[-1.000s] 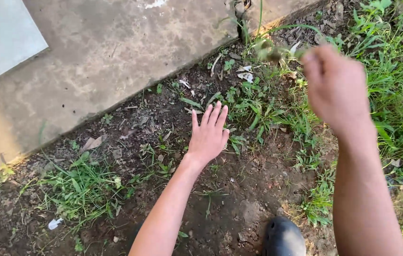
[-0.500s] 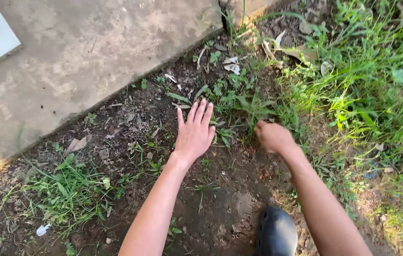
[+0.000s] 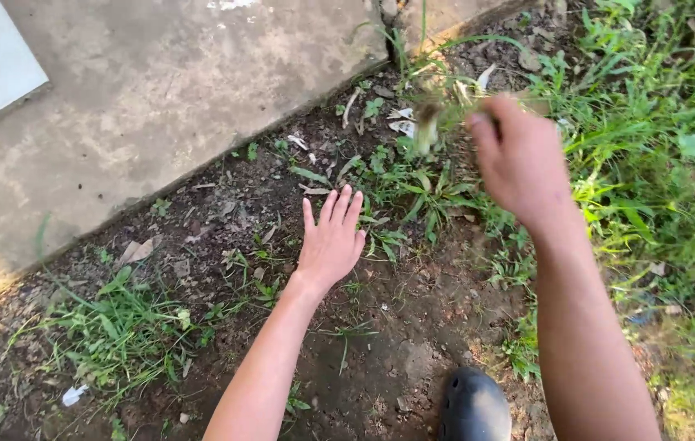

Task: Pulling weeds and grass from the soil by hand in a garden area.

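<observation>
left hand (image 3: 331,242) – flat, fingers spread on soil (image 3: 413,327) | right hand (image 3: 519,159) – raised, pinching blurred weed tuft (image 3: 427,122)

I have just one view here, from the camera worn on the head, looking steeply down at the ground from about arm's length. It faces forward and down: a concrete slab (image 3: 160,106) fills the upper left of the frame, bare soil (image 3: 413,327) runs through the middle, and grass (image 3: 658,147) takes the right edge. Both forearms come in from the bottom edge, and a dark shoe (image 3: 474,406) sits at bottom centre, right under the lens. There is no second view to overlap with.
</observation>
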